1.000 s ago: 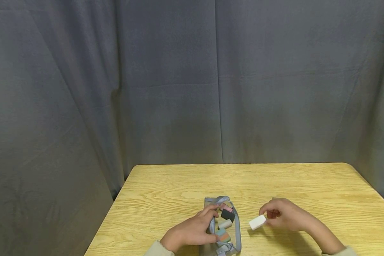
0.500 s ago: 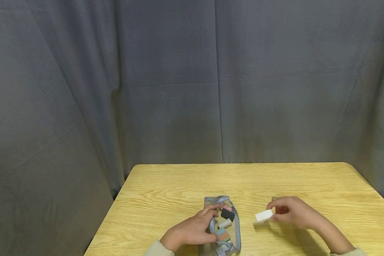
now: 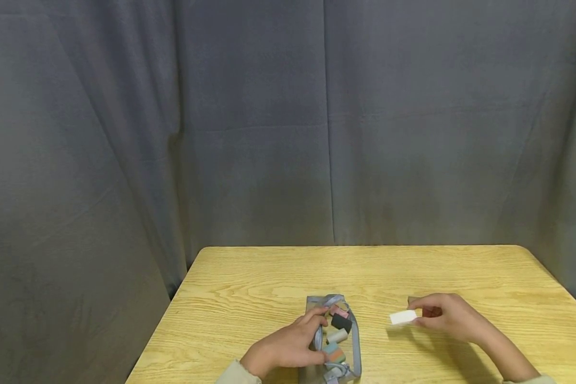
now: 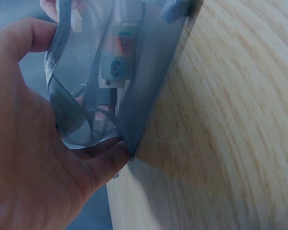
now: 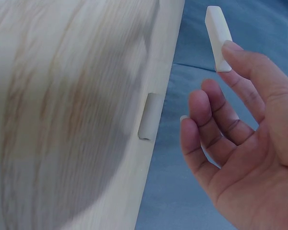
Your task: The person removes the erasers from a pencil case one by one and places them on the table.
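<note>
A mesh pouch (image 3: 357,346) with grey-blue edging lies on the wooden table, its mouth spread. My left hand (image 3: 290,344) grips its edge, and the left wrist view shows fingers (image 4: 108,160) at the mesh corner. Inside are several small blocks that look like erasers: a pink one (image 3: 337,310), a black one (image 3: 342,322), a pale one (image 3: 337,336) and a teal and orange one (image 3: 334,353). To the right, my right hand (image 3: 448,317) pinches a white eraser (image 3: 402,317) between thumb and index finger, raised above the table, its other fingers loosely bent.
A small beige-grey block (image 5: 151,117) lies on the table near its edge in the right wrist view, mostly hidden behind my right hand in the head view. Grey curtains (image 3: 259,133) hang behind and beside the table (image 3: 249,272).
My right hand has moved to the right and slightly farther back with the white eraser, which has turned a little. My left hand and the pouch stay in place.
</note>
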Demonstrator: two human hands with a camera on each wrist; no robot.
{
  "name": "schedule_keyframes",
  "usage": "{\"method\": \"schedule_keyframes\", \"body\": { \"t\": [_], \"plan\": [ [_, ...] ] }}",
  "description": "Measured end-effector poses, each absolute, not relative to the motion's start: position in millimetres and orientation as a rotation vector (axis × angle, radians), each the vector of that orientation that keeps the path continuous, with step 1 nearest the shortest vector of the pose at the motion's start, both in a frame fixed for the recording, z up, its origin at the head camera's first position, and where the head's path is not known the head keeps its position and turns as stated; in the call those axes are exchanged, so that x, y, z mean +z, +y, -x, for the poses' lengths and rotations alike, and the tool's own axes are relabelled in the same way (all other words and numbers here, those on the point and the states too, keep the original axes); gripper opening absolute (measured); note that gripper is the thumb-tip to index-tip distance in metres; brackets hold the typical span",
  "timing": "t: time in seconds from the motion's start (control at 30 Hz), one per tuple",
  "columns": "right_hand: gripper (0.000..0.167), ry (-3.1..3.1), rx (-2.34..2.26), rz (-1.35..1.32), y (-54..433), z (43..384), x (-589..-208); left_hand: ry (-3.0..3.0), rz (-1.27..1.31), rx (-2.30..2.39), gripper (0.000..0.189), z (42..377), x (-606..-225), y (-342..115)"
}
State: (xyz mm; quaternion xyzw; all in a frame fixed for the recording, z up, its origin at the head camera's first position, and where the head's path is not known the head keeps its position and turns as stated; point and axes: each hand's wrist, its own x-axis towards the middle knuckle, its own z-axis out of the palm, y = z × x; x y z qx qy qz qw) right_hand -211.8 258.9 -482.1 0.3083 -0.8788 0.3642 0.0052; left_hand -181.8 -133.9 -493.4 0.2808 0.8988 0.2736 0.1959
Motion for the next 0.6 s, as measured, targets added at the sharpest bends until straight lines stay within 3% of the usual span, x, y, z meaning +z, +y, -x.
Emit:
{"method": "schedule_keyframes", "body": {
  "t": [0.6],
  "plan": [
    [0.028, -2.841, 1.120, -0.811, 281.0, 218.2, -493.6, 2.516, -0.778, 0.766, 0.087, 182.4, -494.2, -133.3]
  ]
}}
